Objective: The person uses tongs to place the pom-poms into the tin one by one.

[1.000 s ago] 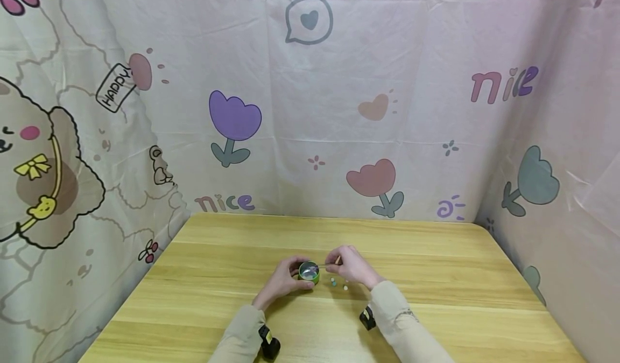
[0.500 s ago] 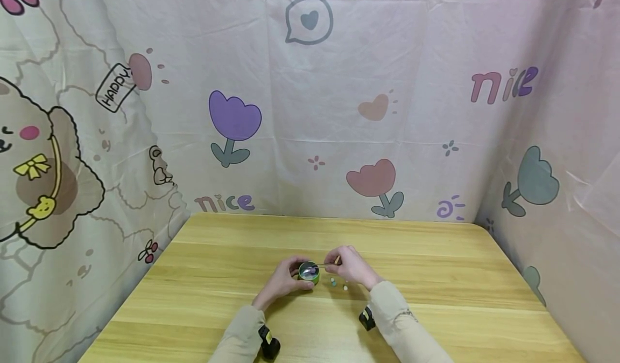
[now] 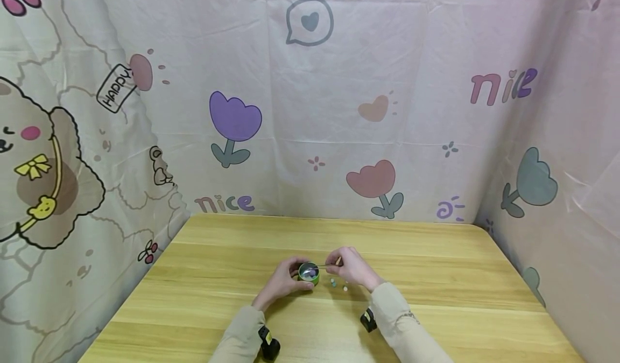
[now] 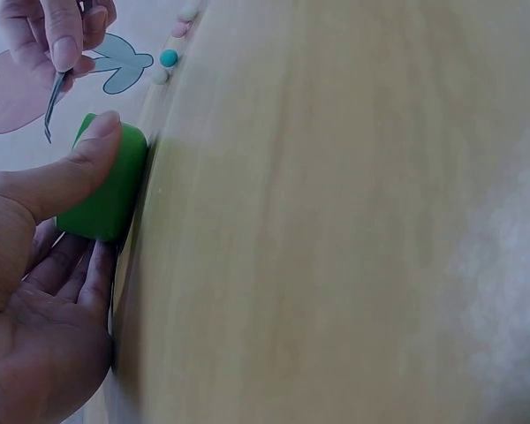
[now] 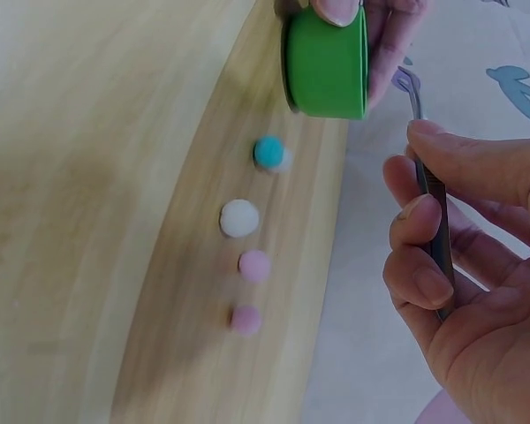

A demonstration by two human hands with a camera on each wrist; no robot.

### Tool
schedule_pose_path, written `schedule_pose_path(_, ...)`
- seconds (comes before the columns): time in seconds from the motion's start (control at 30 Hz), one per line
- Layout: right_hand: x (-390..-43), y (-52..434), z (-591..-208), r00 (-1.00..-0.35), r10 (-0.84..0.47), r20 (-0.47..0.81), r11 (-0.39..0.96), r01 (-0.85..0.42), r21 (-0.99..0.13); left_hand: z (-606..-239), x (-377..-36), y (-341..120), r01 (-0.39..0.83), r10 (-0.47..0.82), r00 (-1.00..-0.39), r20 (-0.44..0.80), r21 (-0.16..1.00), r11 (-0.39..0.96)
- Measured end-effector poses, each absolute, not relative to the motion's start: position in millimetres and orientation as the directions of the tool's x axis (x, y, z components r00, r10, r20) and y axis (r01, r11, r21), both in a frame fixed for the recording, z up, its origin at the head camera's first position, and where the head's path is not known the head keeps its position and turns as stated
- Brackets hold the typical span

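My left hand (image 3: 287,279) holds a small round green tin (image 5: 327,71) from its left side, thumb at the near side and fingers behind. The tin's inside (image 3: 308,271) is silvery, with something purple in it. To its right, my right hand (image 3: 350,266) pinches slim dark tweezers (image 5: 437,238) between thumb and fingers. Their thin bent tips (image 4: 49,128) hold nothing visible in the left wrist view and reach over the tin's opening in the head view. A teal ball (image 5: 268,151), a white ball (image 5: 239,218) and pink balls (image 5: 254,266) lie on the table beside the tin.
The wood-patterned table (image 3: 232,239) extends around both hands. A printed cloth (image 3: 310,93) hangs behind it and along the sides. A black wrist camera (image 3: 269,347) sits at the left sleeve, another black camera (image 3: 368,320) at the right.
Both hands stay almost still around the tin. The purple thing inside the tin shows more distinctly and a little lower than a second ago.
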State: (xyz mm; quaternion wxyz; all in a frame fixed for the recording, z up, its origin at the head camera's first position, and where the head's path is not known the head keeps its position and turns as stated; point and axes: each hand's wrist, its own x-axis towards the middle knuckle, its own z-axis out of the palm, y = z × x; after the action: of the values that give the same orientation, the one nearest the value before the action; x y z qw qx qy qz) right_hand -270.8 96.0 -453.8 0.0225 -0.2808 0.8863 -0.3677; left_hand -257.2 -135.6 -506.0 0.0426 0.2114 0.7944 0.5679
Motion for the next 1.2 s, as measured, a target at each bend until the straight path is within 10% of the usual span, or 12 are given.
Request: schedule_pose_path(1.2,-260.0,134.3,-466.4,-0.869,-0.465,0.169,0.563,-0.437,-0.701,-509.0,-258.6,-136.8,0.276,0.378,-0.911,0.162,0.923,0.268)
